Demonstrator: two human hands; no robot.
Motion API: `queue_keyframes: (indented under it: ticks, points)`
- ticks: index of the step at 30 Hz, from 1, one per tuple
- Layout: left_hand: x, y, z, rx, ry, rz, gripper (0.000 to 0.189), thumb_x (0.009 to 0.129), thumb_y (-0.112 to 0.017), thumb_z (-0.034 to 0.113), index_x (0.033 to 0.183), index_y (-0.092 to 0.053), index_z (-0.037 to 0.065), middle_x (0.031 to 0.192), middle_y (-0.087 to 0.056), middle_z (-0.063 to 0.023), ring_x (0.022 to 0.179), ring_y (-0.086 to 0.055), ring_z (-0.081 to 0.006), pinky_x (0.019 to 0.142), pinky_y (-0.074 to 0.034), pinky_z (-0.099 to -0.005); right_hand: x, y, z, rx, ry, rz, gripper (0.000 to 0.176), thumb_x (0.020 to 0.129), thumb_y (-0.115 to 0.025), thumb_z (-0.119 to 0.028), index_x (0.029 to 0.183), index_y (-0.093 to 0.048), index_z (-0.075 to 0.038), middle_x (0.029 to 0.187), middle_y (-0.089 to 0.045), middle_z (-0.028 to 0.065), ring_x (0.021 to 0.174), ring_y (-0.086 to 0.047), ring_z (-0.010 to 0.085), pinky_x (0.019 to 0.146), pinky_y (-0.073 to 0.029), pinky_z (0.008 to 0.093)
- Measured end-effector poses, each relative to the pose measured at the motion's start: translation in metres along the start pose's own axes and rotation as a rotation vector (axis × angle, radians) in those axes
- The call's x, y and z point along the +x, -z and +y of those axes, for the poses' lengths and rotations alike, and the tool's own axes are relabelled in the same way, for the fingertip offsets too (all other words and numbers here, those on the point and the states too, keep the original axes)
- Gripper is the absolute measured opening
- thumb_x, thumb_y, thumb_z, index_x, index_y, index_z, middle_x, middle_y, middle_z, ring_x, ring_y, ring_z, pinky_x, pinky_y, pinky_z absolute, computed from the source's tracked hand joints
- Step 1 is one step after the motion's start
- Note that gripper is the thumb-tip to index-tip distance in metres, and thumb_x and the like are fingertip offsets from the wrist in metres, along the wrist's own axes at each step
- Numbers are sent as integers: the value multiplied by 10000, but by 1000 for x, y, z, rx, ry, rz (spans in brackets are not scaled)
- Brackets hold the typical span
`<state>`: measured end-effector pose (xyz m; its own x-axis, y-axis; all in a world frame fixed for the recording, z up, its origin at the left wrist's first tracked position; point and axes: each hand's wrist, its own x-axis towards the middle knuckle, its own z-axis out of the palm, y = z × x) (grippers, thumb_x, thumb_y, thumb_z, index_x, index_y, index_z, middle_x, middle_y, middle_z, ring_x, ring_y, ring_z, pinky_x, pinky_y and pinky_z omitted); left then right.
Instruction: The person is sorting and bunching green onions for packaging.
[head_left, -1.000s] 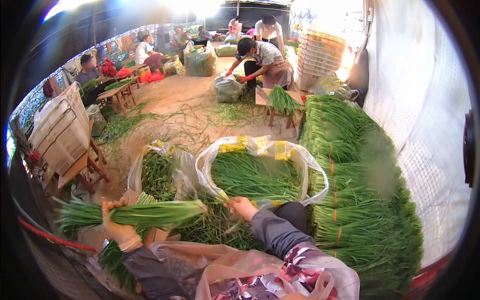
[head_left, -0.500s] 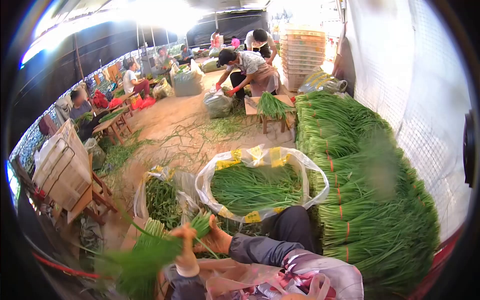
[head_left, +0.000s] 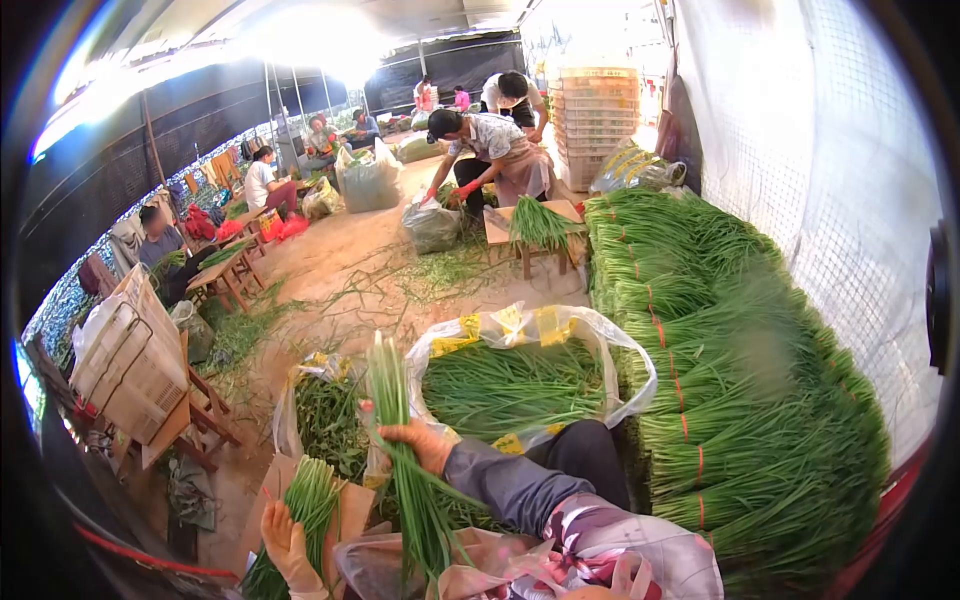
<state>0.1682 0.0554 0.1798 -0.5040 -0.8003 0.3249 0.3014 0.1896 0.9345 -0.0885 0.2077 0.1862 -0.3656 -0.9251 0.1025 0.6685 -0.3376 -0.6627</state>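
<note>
The right grip (head_left: 420, 445) is clenched round a bunch of chives (head_left: 392, 390) held upright, just left of the open plastic bag (head_left: 600, 328) of loose greens. The left grip (head_left: 285, 540) lies against a second bunch (head_left: 315, 495) on the brown board (head_left: 355, 505) at the near left. Whether it clasps that bunch, I cannot tell.

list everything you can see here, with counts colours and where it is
upright bunch: 1, green, held up at centre
flat bunch: 1, green, on board, lower left
clear bags: 2, full of greens, centre floor
tied bunches: many, green with red ties, stacked at right
crates: tall stack, pale, far back
low table: 1, wooden, greens on it
other people: several, at back and left
left hand: on flat bunch
right hand: gripping upright bunch
</note>
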Motion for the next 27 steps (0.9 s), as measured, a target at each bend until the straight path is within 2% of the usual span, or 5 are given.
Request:
queue_keyframes:
  ticks: [4, 12, 20, 22, 27]
  points:
    - [-33, -92, -24, -345, 342, -524, 801, 754, -681, -75, 1440, -295, 72, 1398, -409, -131, 1259, -444, -265, 1031, -404, -362, -16, -18, 51, -49, 31, -43, 690, 812, -723, -211, 1424, -406, -162, 909, -546, -19, 754, -535, 88, 679, -466, 237]
    - [-79, -130, -13, -325, 976, -522, 530, 770, -630, -105, 1262, -473, 13, 1059, -640, -149, 884, -664, -277, 731, -577, -367, -31, 24, 58, 187, -147, 174, 543, 780, -773, -374, 1212, -582, -105, 922, -625, 6, 794, -595, 121, 706, -493, 272]
    - [-81, -76, -34, -120, 922, -717, 531, 768, -717, -39, 1254, -511, 21, 992, -649, -96, 863, -652, -197, 756, -537, -315, -3, 77, 13, 483, 122, -13, 472, 862, -695, -334, 1239, -535, -99, 754, -593, 7, 704, -596, 191, 658, -512, 359]
    - [-77, -79, -7, -156, 1003, -688, 510, 786, -716, -4, 1245, -502, 56, 807, -630, -50, 581, -598, -142, 521, -494, -269, -1, 70, 13, 446, 68, 275, 461, 885, -663, -331, 1256, -527, -93, 658, -539, -10, 607, -554, 182, 609, -496, 372]
    - [-84, -50, -7, -170, 996, -689, 572, 787, -723, 32, 1292, -458, 77, 765, -609, -52, 475, -557, -132, 414, -463, -258, 6, 80, 4, 383, 14, 372, 259, 938, -507, -246, 1094, -534, -40, 497, -271, -71, 386, -259, 85, 396, -228, 270]
